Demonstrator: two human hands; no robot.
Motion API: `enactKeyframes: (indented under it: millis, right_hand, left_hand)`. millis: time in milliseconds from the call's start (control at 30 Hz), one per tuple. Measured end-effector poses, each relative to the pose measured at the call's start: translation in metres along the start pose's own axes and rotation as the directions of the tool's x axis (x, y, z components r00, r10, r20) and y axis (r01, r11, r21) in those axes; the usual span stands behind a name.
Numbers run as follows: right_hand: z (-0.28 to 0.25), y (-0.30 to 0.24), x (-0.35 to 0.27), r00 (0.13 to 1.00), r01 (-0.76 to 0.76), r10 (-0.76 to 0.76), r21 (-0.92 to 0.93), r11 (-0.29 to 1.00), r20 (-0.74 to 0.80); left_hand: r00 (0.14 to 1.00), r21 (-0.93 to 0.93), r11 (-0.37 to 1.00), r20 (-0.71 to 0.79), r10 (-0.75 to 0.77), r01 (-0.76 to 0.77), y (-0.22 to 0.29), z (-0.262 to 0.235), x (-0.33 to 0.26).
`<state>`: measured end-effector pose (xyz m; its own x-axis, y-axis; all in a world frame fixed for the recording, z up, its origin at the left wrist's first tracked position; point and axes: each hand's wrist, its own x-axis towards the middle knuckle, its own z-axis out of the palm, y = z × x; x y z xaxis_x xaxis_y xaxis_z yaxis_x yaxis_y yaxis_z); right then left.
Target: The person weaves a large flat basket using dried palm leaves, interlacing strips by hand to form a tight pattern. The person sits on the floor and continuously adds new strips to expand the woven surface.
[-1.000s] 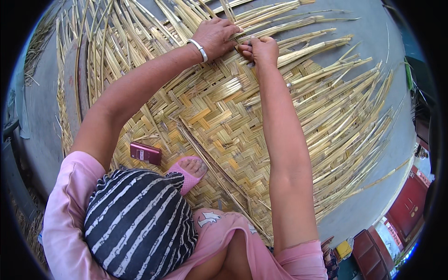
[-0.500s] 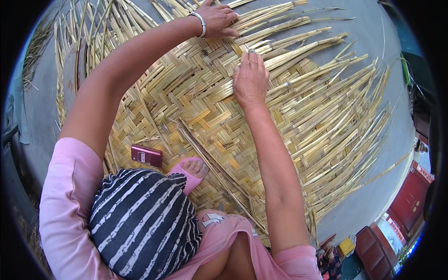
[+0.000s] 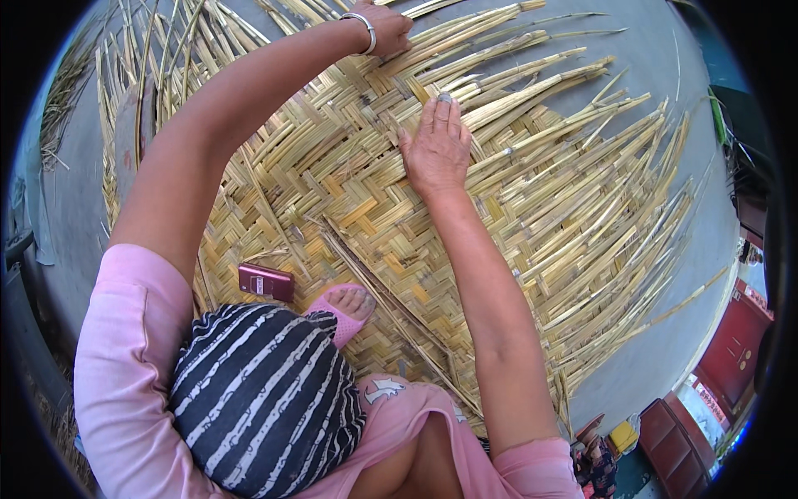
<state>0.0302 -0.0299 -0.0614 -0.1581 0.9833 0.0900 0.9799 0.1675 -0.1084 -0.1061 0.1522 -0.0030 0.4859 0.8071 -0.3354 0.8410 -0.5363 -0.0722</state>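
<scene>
Head view: right hand (image 3: 438, 148) lies flat, unclenched, on the woven reed mat (image 3: 366, 212) over grey floor (image 3: 648, 54), perhaps pressing strips (image 3: 549, 81) level; whether the left hand (image 3: 388, 30) grasps the upper strips (image 3: 457, 32), I cannot tell. The slippered foot (image 3: 354, 302) probably steadies the mat.

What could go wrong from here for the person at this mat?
Both the left hand and right hand are bare among dry strips, so a splinter or scratch seems possible.

The long loose strips fanning out on the right could catch the forearm or bend.

The small dark-red device lies on the mat near the pink slipper and might get kicked.
</scene>
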Motion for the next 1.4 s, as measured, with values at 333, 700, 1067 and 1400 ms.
enactKeyframes:
  millis: [333, 700, 1067, 1400]
  right_hand:
    - [-0.001, -0.001, -0.002, 0.998, -0.028, 0.026, 0.042, 0.999, 0.059]
    - [-0.033, -0.031, -0.092, 0.998, 0.015, -0.034, 0.299, 0.954, 0.057]
    - [-0.045, -0.027, -0.185, 0.985, -0.05, -0.015, 0.366, 0.929, 0.173]
    - [-0.048, -0.023, -0.185, 0.986, -0.037, -0.034, 0.41, 0.911, 0.163]
  left_hand:
    - [0.987, 0.049, 0.993, -0.116, 0.114, -0.109, -0.005, 0.009, -0.004]
    - [0.876, -0.383, 0.9, -0.483, -0.004, -0.207, 0.081, 0.07, -0.049]
    - [0.926, -0.258, 0.958, -0.376, 0.02, -0.126, 0.118, 0.039, -0.048]
    - [0.992, -0.741, 0.664, 0.02, -0.126, 0.099, 0.115, 0.038, 0.008]
